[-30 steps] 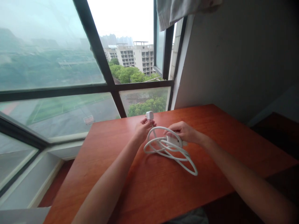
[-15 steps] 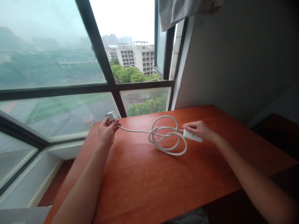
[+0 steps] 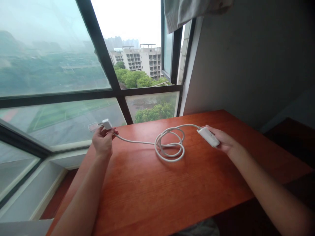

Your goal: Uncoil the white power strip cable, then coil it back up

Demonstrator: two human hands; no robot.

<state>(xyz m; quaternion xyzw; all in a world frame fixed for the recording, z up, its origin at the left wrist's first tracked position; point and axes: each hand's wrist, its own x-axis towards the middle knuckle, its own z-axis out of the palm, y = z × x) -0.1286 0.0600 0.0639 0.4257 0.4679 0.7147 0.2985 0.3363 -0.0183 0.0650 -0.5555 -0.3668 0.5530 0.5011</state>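
Note:
A white power strip [image 3: 208, 136] is in my right hand [image 3: 223, 139], its socket face partly showing and its far end tilted up to the left. My left hand [image 3: 102, 141] pinches the white plug [image 3: 107, 124] of the same cord, its prongs pointing left. Between the two hands the white cord [image 3: 169, 160] hangs in several loose, overlapping loops just over the table. Both hands are closed and held above the tabletop. Some of the right fingers are hidden behind the strip.
The reddish-brown wooden table [image 3: 147, 193] spreads below both hands. Beyond its far edge stands a dark-framed window [image 3: 118, 93], with one pane open. A grey curtain [image 3: 182, 13] hangs at the top, and a wall [image 3: 233, 65] rises on the right.
My hands have moved apart, the left one leftward and the right one slightly to the right. The power strip has turned, and the loops have drawn smaller with more cord stretched toward the strip.

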